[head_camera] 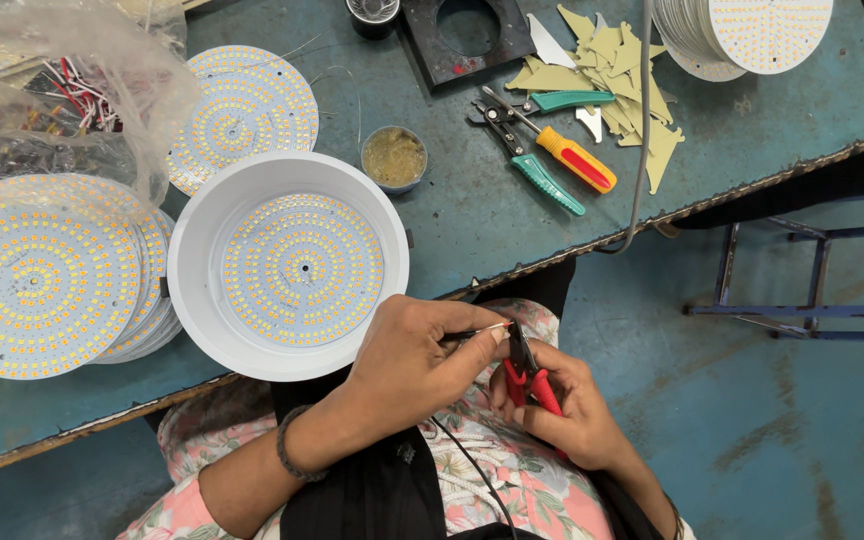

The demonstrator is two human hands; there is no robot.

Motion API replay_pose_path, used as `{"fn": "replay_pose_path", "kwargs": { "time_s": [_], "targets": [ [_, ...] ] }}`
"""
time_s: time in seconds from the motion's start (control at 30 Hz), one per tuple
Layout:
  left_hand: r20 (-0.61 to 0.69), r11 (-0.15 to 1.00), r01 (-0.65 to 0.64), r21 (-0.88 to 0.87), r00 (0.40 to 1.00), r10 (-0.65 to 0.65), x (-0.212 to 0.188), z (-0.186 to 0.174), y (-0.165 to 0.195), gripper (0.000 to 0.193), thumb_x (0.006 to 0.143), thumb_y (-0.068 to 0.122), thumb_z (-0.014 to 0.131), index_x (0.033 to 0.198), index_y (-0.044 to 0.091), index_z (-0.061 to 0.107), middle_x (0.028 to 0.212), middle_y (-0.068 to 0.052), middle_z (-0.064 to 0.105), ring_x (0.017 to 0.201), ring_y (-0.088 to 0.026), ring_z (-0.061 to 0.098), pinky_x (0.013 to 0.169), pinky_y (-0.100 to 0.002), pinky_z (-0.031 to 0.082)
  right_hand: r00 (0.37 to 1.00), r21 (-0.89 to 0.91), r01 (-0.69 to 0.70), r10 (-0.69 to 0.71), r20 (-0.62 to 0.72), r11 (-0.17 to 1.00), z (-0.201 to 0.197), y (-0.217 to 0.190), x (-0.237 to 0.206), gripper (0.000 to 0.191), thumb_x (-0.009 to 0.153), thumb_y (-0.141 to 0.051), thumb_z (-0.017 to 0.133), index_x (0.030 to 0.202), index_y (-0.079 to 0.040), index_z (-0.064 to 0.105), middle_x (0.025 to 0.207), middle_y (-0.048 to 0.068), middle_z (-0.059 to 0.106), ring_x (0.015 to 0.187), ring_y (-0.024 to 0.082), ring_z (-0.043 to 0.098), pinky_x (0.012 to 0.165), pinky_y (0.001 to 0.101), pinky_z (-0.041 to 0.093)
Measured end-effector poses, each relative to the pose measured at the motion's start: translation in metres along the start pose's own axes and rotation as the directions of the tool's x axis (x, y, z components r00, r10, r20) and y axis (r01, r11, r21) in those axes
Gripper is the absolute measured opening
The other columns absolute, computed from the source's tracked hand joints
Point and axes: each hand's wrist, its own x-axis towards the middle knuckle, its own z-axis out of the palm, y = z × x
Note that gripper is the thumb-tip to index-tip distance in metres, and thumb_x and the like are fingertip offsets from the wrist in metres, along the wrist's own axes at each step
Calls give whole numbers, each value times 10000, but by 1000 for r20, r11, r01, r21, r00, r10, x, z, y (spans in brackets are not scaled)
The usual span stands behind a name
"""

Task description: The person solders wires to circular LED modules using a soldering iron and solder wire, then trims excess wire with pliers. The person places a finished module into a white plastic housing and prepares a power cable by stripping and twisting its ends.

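My left hand [417,360] pinches a thin black wire [472,332] whose bared tip points right. My right hand [562,405] grips small red-handled cutters [527,370], their jaws closed on the wire's end, over my lap just off the table edge. A white round lamp housing [192,262] with a disc of yellow LED dots [302,270] inside sits on the blue table right above my left hand.
Stacks of round LED boards lie at the left [42,275], behind the housing [247,105] and at the top right [752,35]. A flux tin [393,158], green-handled pliers [537,170], an orange screwdriver [572,158], beige scraps [622,70], a black plate [467,35] and a plastic bag [52,90] occupy the table.
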Motion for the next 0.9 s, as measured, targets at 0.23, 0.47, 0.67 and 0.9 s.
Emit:
{"fn": "replay_pose_path", "kwargs": {
  "time_s": [0.23, 0.47, 0.67, 0.9],
  "targets": [
    [6, 997, 34, 65, 999, -34, -1, -4, 1, 204, 865, 217, 716, 970, 81, 826, 718, -106, 773, 441, -141, 635, 433, -295, 447, 997, 142, 51, -43, -57, 989, 2, 0, 2, 626, 797, 36, 592, 1420, 12, 541, 984, 161, 691, 861, 201, 642, 799, 346, 539],
    [-26, 998, -9, 57, 1000, 11, -5, -2, 0, 169, 903, 188, 680, 994, 48, 701, 761, -90, 755, 525, -192, 709, 473, -310, 507, 997, -7, 69, -69, -15, 998, 2, -10, -3, 769, 711, 23, 595, 1475, 9, 507, 1180, 207, 703, 1061, 276, 686, 997, 409, 538],
    [-71, 977, -77, 201, 993, 93, -9, 0, -4, 113, 903, 178, 690, 922, 72, 657, 679, -70, 721, 533, -258, 702, 483, -376, 502, 1000, -31, 20, -19, 24, 999, 6, -10, -3, 779, 714, 29, 582, 1489, 22, 497, 1177, 196, 710, 1115, 291, 699, 1054, 452, 547],
    [-76, 944, -174, 279, 976, 202, -11, 1, -2, 88, 896, 159, 707, 908, 83, 665, 641, -82, 677, 552, -283, 675, 487, -404, 477, 1000, -131, -9, 10, 8, 991, 7, -11, -1, 769, 700, 37, 574, 1466, 51, 509, 1216, 171, 712, 1175, 239, 678, 1080, 393, 502]
  ]
}}
